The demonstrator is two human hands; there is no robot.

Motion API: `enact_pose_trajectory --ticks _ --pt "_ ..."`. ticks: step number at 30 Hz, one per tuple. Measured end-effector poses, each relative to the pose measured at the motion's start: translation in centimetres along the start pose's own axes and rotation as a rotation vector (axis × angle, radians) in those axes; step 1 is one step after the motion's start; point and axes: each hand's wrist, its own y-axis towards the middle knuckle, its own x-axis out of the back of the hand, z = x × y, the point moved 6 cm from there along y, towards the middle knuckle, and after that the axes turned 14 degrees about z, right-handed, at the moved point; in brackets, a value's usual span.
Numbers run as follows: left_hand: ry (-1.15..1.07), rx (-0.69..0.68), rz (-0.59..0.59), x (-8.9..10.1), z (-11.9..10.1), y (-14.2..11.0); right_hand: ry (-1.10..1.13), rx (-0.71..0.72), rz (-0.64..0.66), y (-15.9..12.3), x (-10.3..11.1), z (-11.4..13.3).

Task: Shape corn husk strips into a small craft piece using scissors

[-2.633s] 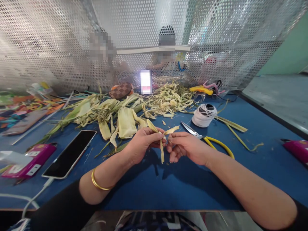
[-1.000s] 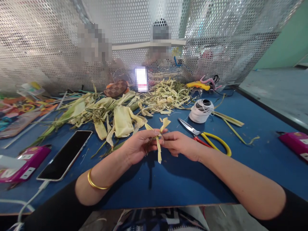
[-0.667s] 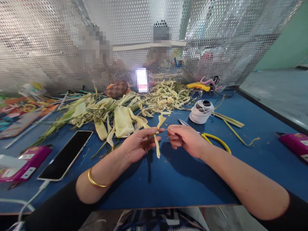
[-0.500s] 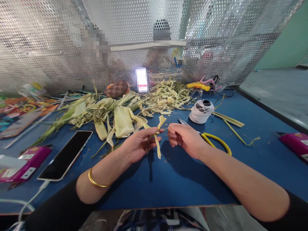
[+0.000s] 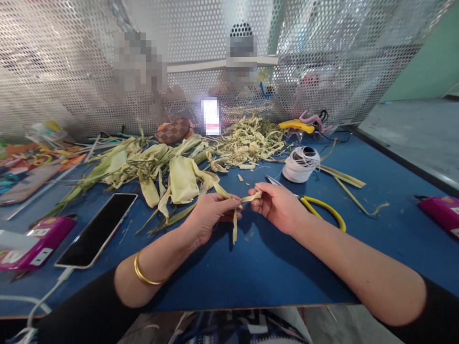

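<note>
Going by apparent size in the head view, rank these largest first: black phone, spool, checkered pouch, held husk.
1. Black phone
2. Spool
3. Checkered pouch

Unranked: held husk. Its narrow strips spread wide but cover little area, and the left hand hides part of it.

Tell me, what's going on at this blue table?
Someone is handling a small bunch of pale husk strips above the table. The left hand pinches it where the strips meet; the right hand has its curled fingers at one strip's end, though whether they grip it is unclear. Partly hidden scissors and a white thread spool lie nearby, with heaped husks beyond.
</note>
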Motion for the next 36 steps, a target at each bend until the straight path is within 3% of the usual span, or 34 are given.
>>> enact_pose_trajectory --ticks 7,13,18,21,25,30,36 --pt "0.208 0.038 0.002 -0.5 -0.5 -0.3 -0.168 0.090 0.098 -0.4 -1.1 0.6" --pt "0.173 0.034 0.004 -0.2 -0.3 -0.2 -0.452 0.151 0.153 -0.8 -1.5 1.4" --pt "0.170 0.064 0.007 -0.2 -0.1 -0.1 -1.148 0.115 0.220 -0.9 -1.9 2.2" --pt "0.199 0.067 0.032 -0.3 -0.1 -0.1 -1.391 0.134 0.268 -0.9 -2.1 2.3" --pt "0.147 0.095 0.099 -0.4 0.0 -0.1 -1.514 0.177 0.372 -1.1 -2.5 2.4" --pt "-0.037 0.148 0.139 -0.5 0.4 -0.3 -1.614 0.327 0.373 -1.6 -3.2 3.0" --pt "0.230 0.116 0.108 -0.2 -0.1 -0.2 -1.738 0.397 0.432 -2.2 -4.1 2.6"
